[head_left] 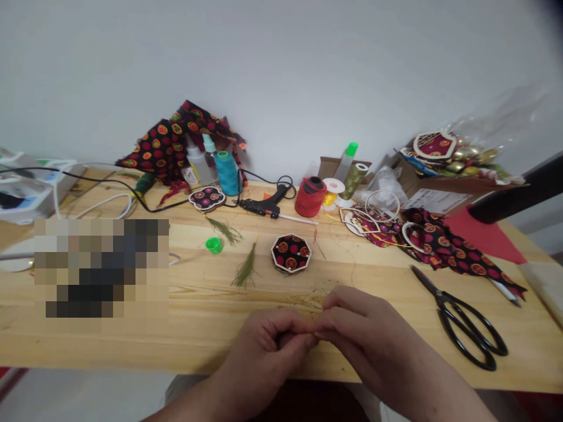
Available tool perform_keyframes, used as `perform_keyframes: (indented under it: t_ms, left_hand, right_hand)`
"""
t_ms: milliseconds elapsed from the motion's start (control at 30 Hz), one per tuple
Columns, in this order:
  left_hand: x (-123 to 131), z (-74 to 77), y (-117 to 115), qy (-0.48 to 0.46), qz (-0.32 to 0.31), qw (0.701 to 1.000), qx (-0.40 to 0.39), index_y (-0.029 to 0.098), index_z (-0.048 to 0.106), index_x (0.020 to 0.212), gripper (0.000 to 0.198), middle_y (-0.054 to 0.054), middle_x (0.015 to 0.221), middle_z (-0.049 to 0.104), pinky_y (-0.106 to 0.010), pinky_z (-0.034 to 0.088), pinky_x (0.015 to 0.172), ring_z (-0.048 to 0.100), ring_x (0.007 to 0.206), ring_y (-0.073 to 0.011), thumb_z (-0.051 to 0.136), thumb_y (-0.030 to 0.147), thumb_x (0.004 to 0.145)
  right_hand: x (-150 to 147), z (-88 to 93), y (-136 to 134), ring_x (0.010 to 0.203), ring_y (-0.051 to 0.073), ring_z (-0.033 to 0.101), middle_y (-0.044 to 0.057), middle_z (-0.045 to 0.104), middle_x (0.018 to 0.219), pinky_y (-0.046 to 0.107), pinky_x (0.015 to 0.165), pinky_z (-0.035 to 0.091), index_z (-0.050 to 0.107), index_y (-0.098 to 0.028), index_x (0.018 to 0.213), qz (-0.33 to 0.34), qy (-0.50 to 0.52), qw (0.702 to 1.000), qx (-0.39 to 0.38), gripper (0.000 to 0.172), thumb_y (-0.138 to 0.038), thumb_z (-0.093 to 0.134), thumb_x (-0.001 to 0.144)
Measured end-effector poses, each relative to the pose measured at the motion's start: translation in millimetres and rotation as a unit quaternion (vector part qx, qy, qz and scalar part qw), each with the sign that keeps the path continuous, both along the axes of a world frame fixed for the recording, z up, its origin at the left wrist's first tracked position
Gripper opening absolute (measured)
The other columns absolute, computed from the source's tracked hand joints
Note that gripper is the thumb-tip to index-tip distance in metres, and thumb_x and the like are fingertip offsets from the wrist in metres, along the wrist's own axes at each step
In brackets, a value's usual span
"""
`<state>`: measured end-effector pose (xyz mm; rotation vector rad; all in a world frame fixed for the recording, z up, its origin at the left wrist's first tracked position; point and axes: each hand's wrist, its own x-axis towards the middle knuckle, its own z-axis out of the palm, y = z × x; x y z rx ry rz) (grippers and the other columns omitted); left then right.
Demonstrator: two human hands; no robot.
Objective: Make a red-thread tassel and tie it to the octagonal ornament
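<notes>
My left hand (281,346) and my right hand (352,328) meet fingertip to fingertip above the table's front edge. Both are closed in a pinch; whatever lies between the fingertips is too small to make out. Just beyond them sits an octagonal patterned piece (291,253) with a pale rim. Left of it lies a green thread tassel (246,266), and a second tassel (224,230) is farther back by a flower-shaped patterned piece (206,198). Black-handled scissors (461,322) rest to the right of my right hand.
A glue gun (266,204), red spool (310,198), yellow spool (329,190) and teal thread cone (227,173) stand along the back. A green cap (213,245) is left of the tassels. Patterned cloth (466,249) and a cardboard box (440,193) occupy the right.
</notes>
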<state>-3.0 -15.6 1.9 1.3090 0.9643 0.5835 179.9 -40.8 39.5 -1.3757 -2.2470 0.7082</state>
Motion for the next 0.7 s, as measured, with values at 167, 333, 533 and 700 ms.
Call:
perform_keyframes:
  t_ms: [167, 333, 533, 700]
  left_hand:
    - [1, 1.5, 1, -0.020, 0.009, 0.999, -0.026, 0.018, 0.074, 0.068, 0.018, -0.003, 0.068, 0.072, -0.027, 0.044, 0.064, 0.061, 0.066, -0.0188, 0.064, 0.027, 0.079]
    - [-1, 0.0, 2, -0.036, 0.030, 0.998, -0.049, 0.017, 0.075, 0.066, 0.016, -0.004, 0.066, 0.072, -0.027, 0.043, 0.064, 0.060, 0.066, -0.0181, 0.066, 0.025, 0.077]
    - [-2, -2.7, 2, -0.078, 0.070, 0.991, -0.086, 0.018, 0.075, 0.065, 0.014, 0.000, 0.060, 0.069, -0.022, 0.043, 0.060, 0.056, 0.060, -0.0136, 0.070, 0.025, 0.076]
    - [0, -5.8, 4, -0.119, 0.100, 0.983, -0.100, 0.020, 0.076, 0.065, 0.012, 0.002, 0.058, 0.069, -0.020, 0.045, 0.058, 0.057, 0.057, -0.0119, 0.073, 0.026, 0.074]
  right_hand:
    - [4, -1.4, 8, 0.073, 0.013, 0.057, -0.002, 0.060, 0.079, 0.023, 0.063, 0.043, 0.065, -0.022, 0.082, -0.006, 0.060, 0.998, -0.030, 0.016, -0.014, 0.055, 0.091]
    - [2, -7.8, 14, 0.071, 0.011, 0.060, -0.003, 0.063, 0.075, 0.022, 0.064, 0.045, 0.068, -0.021, 0.079, -0.037, 0.151, 0.986, -0.067, 0.016, -0.010, 0.060, 0.087]
    - [-5, -21.5, 9, 0.069, 0.012, 0.059, -0.003, 0.063, 0.070, 0.022, 0.061, 0.044, 0.069, -0.020, 0.076, -0.088, 0.179, 0.977, -0.077, 0.015, -0.011, 0.062, 0.085]
    - [-12, -30.7, -1, 0.064, 0.012, 0.060, -0.002, 0.067, 0.069, 0.022, 0.059, 0.045, 0.070, -0.021, 0.077, -0.155, 0.213, 0.960, -0.096, 0.012, -0.016, 0.062, 0.084]
